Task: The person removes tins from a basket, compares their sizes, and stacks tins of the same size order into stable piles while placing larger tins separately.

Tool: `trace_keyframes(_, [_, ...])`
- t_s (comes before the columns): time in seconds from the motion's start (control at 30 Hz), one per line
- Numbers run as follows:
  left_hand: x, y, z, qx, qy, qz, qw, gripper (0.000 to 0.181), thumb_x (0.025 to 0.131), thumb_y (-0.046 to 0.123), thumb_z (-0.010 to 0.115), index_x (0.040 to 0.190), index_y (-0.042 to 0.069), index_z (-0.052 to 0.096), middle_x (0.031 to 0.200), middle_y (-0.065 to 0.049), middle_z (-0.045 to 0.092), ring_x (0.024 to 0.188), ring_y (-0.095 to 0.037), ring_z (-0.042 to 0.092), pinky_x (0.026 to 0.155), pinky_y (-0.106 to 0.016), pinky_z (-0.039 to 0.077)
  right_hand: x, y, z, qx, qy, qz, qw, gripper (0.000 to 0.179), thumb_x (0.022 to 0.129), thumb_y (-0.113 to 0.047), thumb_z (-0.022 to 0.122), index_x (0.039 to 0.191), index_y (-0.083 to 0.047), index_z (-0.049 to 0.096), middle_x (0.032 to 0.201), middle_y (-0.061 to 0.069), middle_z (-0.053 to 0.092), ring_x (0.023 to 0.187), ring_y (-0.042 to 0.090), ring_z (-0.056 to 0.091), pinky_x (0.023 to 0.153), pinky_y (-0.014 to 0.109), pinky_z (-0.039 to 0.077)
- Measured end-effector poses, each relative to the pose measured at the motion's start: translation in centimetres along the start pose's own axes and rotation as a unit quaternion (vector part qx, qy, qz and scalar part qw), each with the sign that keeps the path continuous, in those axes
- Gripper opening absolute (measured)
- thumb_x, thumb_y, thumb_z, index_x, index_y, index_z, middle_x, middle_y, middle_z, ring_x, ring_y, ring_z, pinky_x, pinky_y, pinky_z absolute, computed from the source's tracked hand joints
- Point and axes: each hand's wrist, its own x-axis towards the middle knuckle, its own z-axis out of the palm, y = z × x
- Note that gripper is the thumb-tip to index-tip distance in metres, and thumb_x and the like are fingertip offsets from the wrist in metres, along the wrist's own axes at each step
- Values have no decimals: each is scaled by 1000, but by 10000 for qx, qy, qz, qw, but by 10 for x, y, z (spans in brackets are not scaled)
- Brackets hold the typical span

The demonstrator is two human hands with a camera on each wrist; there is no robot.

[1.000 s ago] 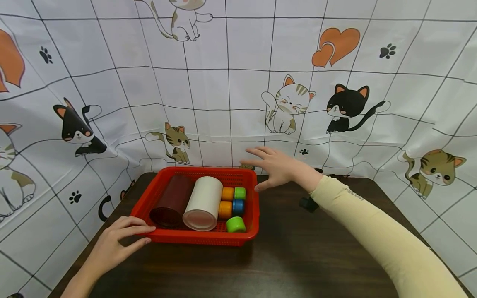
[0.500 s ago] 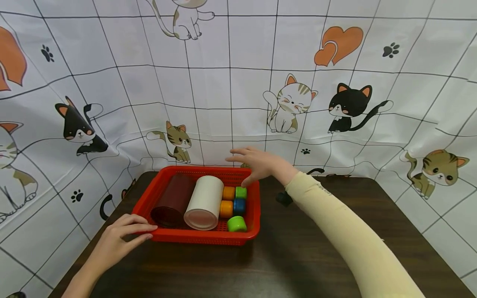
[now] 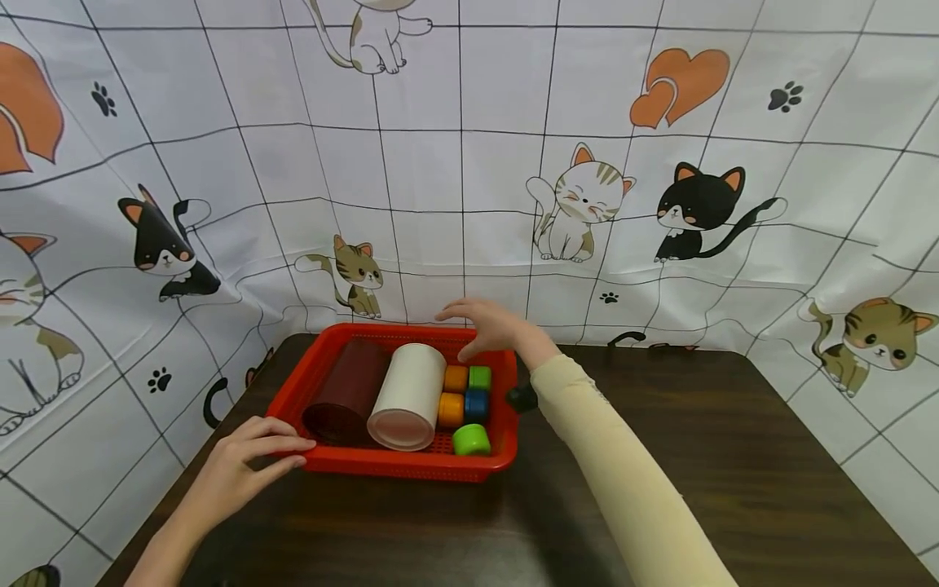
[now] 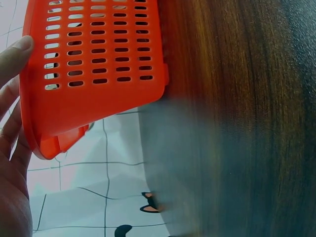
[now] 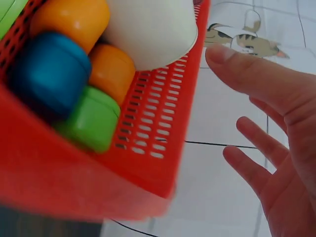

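A red plastic basket [image 3: 396,466] stands on the dark table. In it lie a dark brown cylinder [image 3: 348,391], a white cylinder [image 3: 411,387] and several small rounded pieces: orange [image 3: 451,409], blue [image 3: 477,405] and green [image 3: 472,440]. My left hand [image 3: 245,465] holds the basket's near left corner, with the thumb [image 4: 19,49] against the rim in the left wrist view. Spread and curved, my right hand [image 3: 495,330] hovers at the far right rim. In the right wrist view a gap separates its thumb [image 5: 237,66] from the basket wall.
The brown wooden table [image 3: 660,456] extends to the right of the basket and in front of it. Close behind, a white cat-print sheet [image 3: 491,204] hangs around the table. A black device [image 3: 522,398] sits at my right wrist.
My right hand has moved left, from beside the basket to its far rim. The left hand keeps its place at the near left corner, and the basket's contents lie as before.
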Motion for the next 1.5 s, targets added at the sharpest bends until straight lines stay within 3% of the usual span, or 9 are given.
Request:
trace_keyframes(0.13, [1, 1, -1, 33, -35, -88, 9999, 54, 57, -6, 88, 99, 26, 79, 97, 7, 68, 96, 4, 50, 86, -1, 38, 2, 7, 12, 236, 222, 85, 9994, 66, 84, -20, 80, 144, -17, 52, 153, 7, 46, 144, 30, 38, 118, 49, 33])
trace_keyframes(0.53, [-1, 0, -1, -67, -36, -60, 10000, 54, 58, -6, 88, 100, 26, 79, 97, 7, 68, 97, 3, 51, 86, -2, 39, 11, 14, 44, 1109, 145, 475, 9926, 57, 85, -9, 76, 139, -13, 57, 146, 8, 53, 135, 29, 49, 110, 46, 43])
trace_keyframes(1.07, [-1, 1, -2, -90, -161, -288, 9994, 51, 61, -5, 87, 101, 26, 79, 97, 9, 67, 95, 4, 50, 81, -4, 40, 14, 16, 60, 758, -135, 1180, 9900, 46, 84, -17, 79, 128, -14, 66, 132, 3, 65, 119, 23, 57, 104, 42, 48])
trace_keyframes(1.5, [-1, 1, -2, 1, -221, -398, 9990, 50, 63, -3, 87, 102, 28, 78, 98, 10, 66, 95, 3, 50, 81, -4, 40, 23, 16, 68, 582, -449, 1330, 9884, 43, 82, -16, 81, 123, -10, 69, 126, 5, 69, 115, 22, 60, 102, 40, 50])
